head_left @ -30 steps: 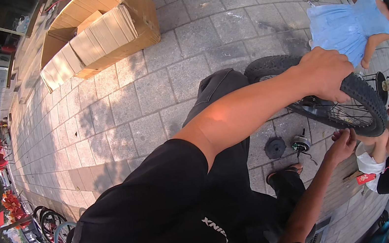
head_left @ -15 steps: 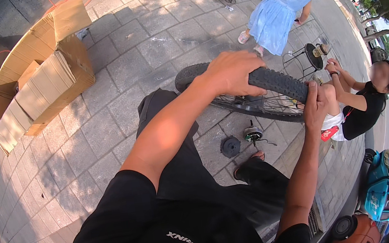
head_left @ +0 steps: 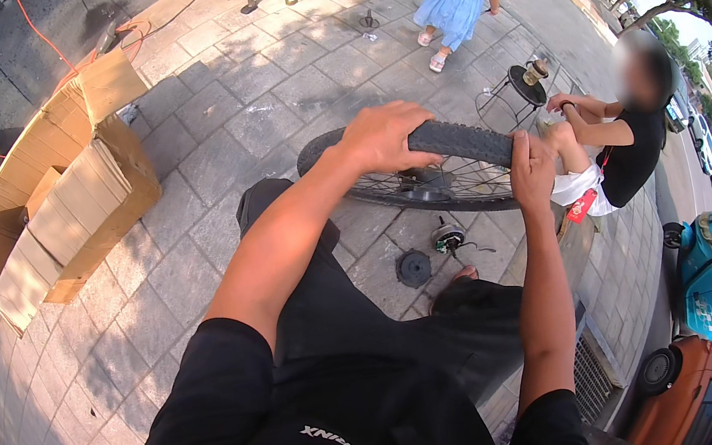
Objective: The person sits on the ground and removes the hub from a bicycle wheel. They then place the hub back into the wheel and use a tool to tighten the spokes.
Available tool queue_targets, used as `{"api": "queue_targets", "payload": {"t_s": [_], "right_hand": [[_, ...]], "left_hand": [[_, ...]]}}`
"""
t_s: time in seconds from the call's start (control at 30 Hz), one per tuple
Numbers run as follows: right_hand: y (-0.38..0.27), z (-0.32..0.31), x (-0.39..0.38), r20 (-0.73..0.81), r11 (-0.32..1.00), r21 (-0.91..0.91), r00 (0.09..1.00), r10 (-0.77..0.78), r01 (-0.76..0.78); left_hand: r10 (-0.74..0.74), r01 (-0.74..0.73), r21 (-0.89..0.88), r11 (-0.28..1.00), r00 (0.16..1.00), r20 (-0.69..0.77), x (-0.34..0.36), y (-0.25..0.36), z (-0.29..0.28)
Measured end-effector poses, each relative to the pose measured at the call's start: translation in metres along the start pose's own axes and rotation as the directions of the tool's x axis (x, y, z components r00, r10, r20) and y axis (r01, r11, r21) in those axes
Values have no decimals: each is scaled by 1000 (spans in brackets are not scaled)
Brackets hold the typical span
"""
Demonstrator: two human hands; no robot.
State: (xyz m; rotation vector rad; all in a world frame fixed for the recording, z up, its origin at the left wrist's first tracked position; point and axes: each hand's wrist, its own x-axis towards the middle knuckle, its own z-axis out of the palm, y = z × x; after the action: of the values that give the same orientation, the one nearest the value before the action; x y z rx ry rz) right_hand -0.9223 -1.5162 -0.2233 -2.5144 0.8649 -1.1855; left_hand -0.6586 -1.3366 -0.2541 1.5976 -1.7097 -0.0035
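head view: left hand [head_left: 395,137] clasps the knobby bicycle tire [head_left: 465,142], right hand [head_left: 532,168] pinches it; a slipped grip could drop the wheel [head_left: 424,187] on the cabled metal part [head_left: 447,236].

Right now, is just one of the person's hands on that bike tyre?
No, the left hand and the right hand both hold the black tyre.

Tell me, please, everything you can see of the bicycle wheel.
The bicycle wheel has a black, knobbly tyre that looks like rubber, thin spokes and a dark hub. It is held tilted, with the left hand gripped over the tyre and the right hand on its right-hand end. Whether its lower edge touches the paving is unclear.
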Motion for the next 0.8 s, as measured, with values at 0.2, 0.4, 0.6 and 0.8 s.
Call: {"api": "queue_targets", "payload": {"t_s": [0.2,0.4,0.6,0.8], "right_hand": [[7,-6,19,140,997,76,990,6,-17],[0,21,50,51,988,-101,993,-109,114],[18,70,101,25,994,-73,997,-80,81],[55,100,152,-14,995,12,995,-97,97]], "left_hand": [[-97,86,55,995,965,245,30,1,-17],[-23,-4,130,992,978,205,89,21,-18],[-231,163,188,969,870,436,162,4,-2],[-288,238,175,955,881,375,212,-29,10]]}}
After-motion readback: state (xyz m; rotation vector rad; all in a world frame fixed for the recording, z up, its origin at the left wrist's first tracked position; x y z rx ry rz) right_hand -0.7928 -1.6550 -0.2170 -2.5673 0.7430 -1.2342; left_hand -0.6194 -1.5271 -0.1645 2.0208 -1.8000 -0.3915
